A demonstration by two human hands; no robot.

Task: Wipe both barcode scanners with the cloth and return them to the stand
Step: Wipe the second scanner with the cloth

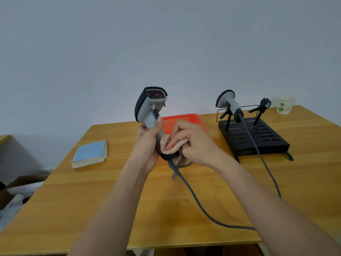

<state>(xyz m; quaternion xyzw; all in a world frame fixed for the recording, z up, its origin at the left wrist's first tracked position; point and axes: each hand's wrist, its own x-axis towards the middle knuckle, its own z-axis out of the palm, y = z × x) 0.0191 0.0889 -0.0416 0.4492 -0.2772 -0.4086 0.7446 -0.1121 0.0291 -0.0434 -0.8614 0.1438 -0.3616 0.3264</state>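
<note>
My left hand [147, 143] grips the handle of a grey and black barcode scanner [150, 104], held upright above the table with its red window facing me. My right hand [193, 143] holds a beige fluffy cloth [170, 145] pressed against the lower handle of that scanner. Its dark cable [195, 198] trails down across the table. A second scanner [229, 104] sits in the left cradle of the black stand [258, 139] at the right. The stand's right cradle [262, 106] holds nothing.
An orange plastic basket [177, 121] stands behind my hands. A blue-covered book [90, 154] lies at the left of the wooden table [92, 200]. A paper cup [285, 106] stands at the far right corner. Cardboard boxes [16, 189] sit on the floor at left.
</note>
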